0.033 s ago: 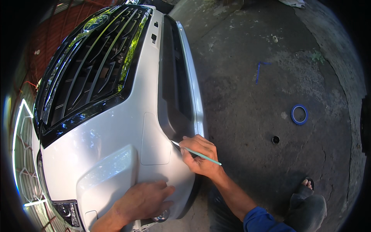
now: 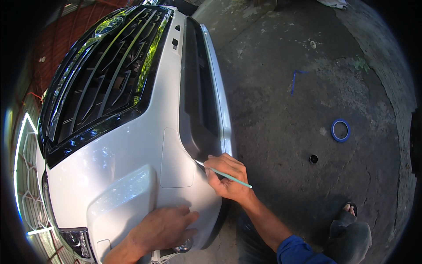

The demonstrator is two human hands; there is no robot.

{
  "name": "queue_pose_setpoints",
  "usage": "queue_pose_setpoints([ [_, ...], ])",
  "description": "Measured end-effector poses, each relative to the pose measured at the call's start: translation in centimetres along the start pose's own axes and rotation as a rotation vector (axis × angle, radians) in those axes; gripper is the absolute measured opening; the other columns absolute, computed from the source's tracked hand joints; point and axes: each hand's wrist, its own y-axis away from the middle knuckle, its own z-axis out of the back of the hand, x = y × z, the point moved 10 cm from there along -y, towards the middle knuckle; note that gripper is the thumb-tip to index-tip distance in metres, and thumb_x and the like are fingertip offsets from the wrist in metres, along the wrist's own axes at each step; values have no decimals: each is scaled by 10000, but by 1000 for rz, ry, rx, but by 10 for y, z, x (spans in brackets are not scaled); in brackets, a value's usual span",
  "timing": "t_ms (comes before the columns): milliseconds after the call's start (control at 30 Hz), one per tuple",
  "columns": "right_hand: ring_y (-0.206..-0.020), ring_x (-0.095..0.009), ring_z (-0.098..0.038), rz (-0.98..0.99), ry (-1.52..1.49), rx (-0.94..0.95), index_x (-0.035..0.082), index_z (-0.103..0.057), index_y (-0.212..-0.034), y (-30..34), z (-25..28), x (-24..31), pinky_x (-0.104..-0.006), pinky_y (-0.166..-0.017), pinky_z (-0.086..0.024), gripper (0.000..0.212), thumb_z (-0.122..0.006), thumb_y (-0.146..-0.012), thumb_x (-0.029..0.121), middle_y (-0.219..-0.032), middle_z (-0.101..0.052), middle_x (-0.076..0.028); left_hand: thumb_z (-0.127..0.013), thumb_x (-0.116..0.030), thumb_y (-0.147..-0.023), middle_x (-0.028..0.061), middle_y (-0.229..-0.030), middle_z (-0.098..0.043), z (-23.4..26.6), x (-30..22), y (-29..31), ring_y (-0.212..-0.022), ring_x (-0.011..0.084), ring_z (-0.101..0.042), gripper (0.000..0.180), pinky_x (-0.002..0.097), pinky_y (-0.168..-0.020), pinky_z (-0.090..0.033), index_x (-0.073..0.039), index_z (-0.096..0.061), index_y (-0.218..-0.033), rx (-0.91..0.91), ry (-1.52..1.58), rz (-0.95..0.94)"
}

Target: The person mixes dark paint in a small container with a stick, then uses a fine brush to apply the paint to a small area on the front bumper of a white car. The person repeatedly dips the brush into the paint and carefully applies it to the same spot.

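A thin paintbrush with a green handle [image 2: 237, 181] is pinched in the fingers of my right hand [image 2: 226, 174]. Its pale front end meets the seam where the white front bumper [image 2: 127, 143] borders the dark lower trim [image 2: 192, 132]. The bristles are too small to make out. My left hand [image 2: 165, 226] lies on the bumper's lower corner, fingers apart and holding nothing, just below a raised glossy panel [image 2: 123, 189]. A rectangular cover outline [image 2: 176, 165] lies left of the brush.
On the concrete floor at right are a roll of blue tape [image 2: 335, 130], a small dark round container [image 2: 313, 159] and blue tape strips [image 2: 293, 83]. My sandalled foot [image 2: 350, 209] is at lower right. The black grille [image 2: 105, 79] fills the upper left, with a light frame [image 2: 17, 163] beside it.
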Motion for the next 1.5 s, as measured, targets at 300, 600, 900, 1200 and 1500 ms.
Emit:
queue_pose_setpoints([
  [300, -709, -268, -726, -12, -4, -2, -16, -730, -969, -5, 1, -5, -368, -722, -601, 133, -710, -839, -40, -841, -743, -123, -739, -339, -978, 124, -1050, -723, 5, 2, -4, -903, 379, -743, 352, 481, -810, -599, -89, -712, -1223, 4, -3, 24],
  [600, -698, -263, -715, -18, -3, -5, -20, -730, -953, -5, 1, -6, -363, -718, -604, 138, -705, -820, -47, -824, -738, -127, -736, -341, -981, 121, -1046, -723, 6, 2, -5, -901, 379, -743, 356, 477, -816, -599, -82, -716, -1225, 15, -5, 36],
  [900, -685, -257, -702, -12, -15, -5, -19, -726, -946, -5, 1, -5, -366, -731, -609, 124, -701, -826, -43, -816, -734, -120, -721, -352, -996, 131, -1073, -724, 6, 3, -5, -917, 384, -742, 365, 484, -825, -598, -87, -707, -1247, 16, -1, 35],
  [1200, -667, -250, -695, -16, -1, 11, -16, -730, -952, -5, 1, -6, -355, -682, -591, 147, -707, -810, -43, -824, -738, -141, -721, -350, -996, 127, -1065, -723, 5, 3, -5, -917, 384, -741, 366, 484, -824, -597, -86, -708, -1248, 24, 2, 37],
  [1500, -669, -245, -698, -25, 3, 9, -14, -728, -938, -3, 2, -8, -344, -668, -583, 149, -705, -796, -51, -843, -750, -167, -727, -345, -989, 125, -1035, -720, 7, 2, -5, -899, 376, -741, 359, 476, -815, -601, -75, -716, -1226, 18, -6, 31],
])
